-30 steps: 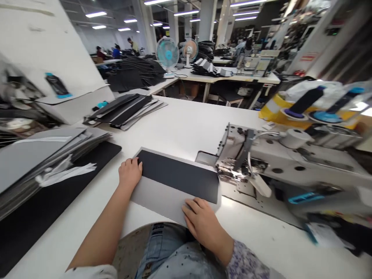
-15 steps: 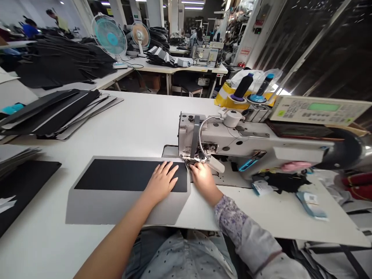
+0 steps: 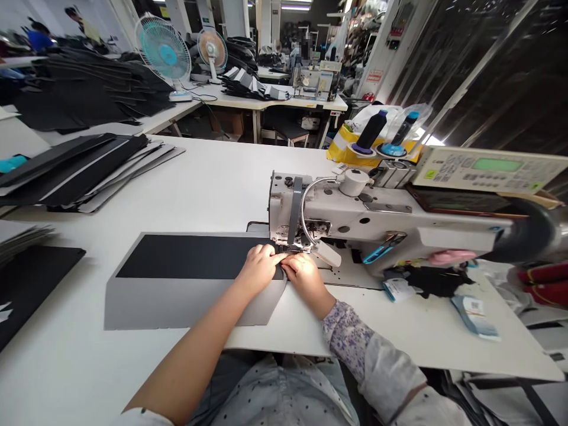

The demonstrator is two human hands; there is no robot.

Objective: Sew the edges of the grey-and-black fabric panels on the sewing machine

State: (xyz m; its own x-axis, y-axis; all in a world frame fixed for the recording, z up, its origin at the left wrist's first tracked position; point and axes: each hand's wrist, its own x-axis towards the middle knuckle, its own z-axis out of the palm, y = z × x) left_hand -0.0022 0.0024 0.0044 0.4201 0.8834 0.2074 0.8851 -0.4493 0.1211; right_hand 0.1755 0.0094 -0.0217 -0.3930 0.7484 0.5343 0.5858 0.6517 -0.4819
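Observation:
A grey fabric panel (image 3: 186, 302) with a black strip (image 3: 190, 257) laid along its upper part lies flat on the table. Its right end reaches the needle area of a sewing machine (image 3: 293, 207). My left hand (image 3: 258, 269) rests on the panel's right end, fingers curled in and thumb stretched toward the other hand. Touching it, my right hand (image 3: 306, 277) has its fingers pinched at the panel's right edge, just in front of the presser foot. The fingertips and the cloth between them are partly hidden.
Stacks of cut dark panels (image 3: 84, 171) lie on the left. On the machine side are a control box (image 3: 492, 168), thread cones (image 3: 371, 131), blue snips (image 3: 382, 249), black scraps (image 3: 426, 278) and a small packet (image 3: 475, 316). Two fans (image 3: 164, 53) stand behind.
My left hand has slid right and curled its fingers, coming against my right hand. The panel has turned slightly and its lower edge has moved away from me. My right hand stays near the needle.

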